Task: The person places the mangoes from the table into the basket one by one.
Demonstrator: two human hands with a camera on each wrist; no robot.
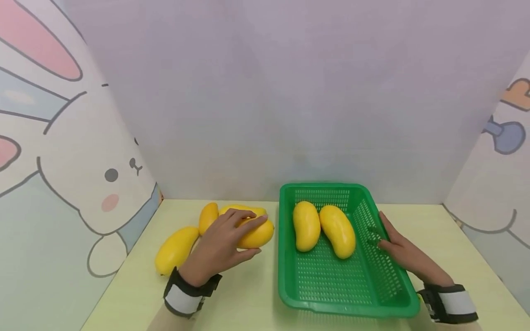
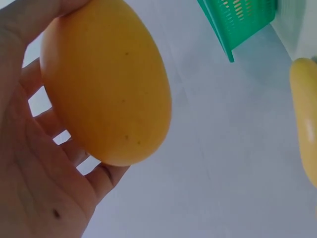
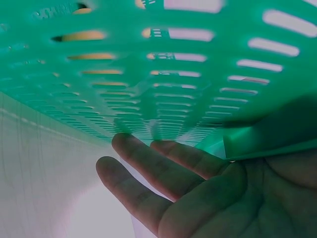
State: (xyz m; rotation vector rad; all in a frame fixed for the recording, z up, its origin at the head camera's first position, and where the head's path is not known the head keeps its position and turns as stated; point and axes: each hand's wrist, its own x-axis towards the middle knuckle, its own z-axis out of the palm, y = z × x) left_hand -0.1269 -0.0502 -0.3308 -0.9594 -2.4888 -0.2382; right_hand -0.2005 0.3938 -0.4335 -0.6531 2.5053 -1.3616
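Note:
My left hand [image 1: 225, 236] holds a yellow mango [image 1: 257, 234] just left of the basket, fingers over its top and thumb along its near side. In the left wrist view the same mango [image 2: 109, 84] sits between the thumb and curled fingers. At the right side of the green plastic basket [image 1: 348, 310], my right hand [image 1: 403, 250] grips the rim, thumb inside. The right wrist view shows its fingers [image 3: 153, 166] under the slotted outer wall. Two mangoes lie in the basket, one at the left [image 1: 307, 226] and one beside it [image 1: 338, 231].
On the pale yellow table [image 1: 132, 294], a mango [image 1: 175, 250] lies left of my left hand. Behind that hand are a smaller-looking mango [image 1: 208, 218] and a partly hidden one [image 1: 244, 211]. A plain wall [image 1: 265, 115] rises at the back, with cartoon-printed panels on both sides.

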